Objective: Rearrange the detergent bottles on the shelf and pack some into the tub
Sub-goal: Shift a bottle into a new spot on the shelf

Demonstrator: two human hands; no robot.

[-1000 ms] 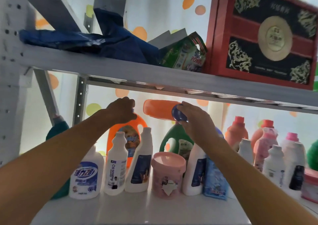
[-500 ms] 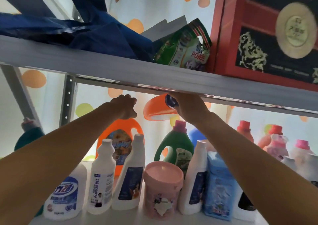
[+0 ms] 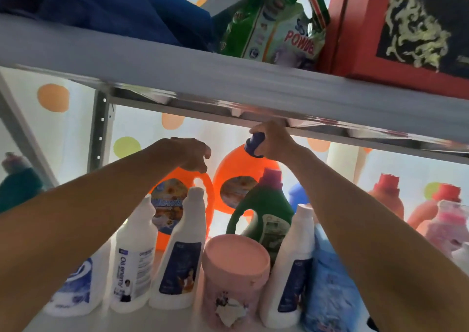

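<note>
A: Headroom is our worry. Our right hand (image 3: 275,138) has its fingers curled round the blue cap (image 3: 254,144) of the orange bottle (image 3: 243,176), and the knuckles sit right up against the underside of the upper shelf (image 3: 228,82).

B: Agreed. We hold that bottle by the cap alone, behind the green bottle (image 3: 264,212) in the back row. We judge it heavy; if the cap is loose, the body could drop onto the row below.

A: And the front row is tight: white bottles (image 3: 182,250) side by side, the pink tub (image 3: 234,263), the blue pouch (image 3: 330,293). One knock from a swinging base could topple several.

B: Our left hand (image 3: 189,155) rests on top of the second orange bottle (image 3: 175,204), fingers bent over its top. We cannot tell whether it truly grips it or only steadies it.

A: Then we should not count on it for support. If the right forearm drops while bringing the bottle forward, it may brush the tall white bottle (image 3: 294,263) beneath it.

B: Whether the pink tub is the one for packing, we cannot tell; its lid is on.
</note>
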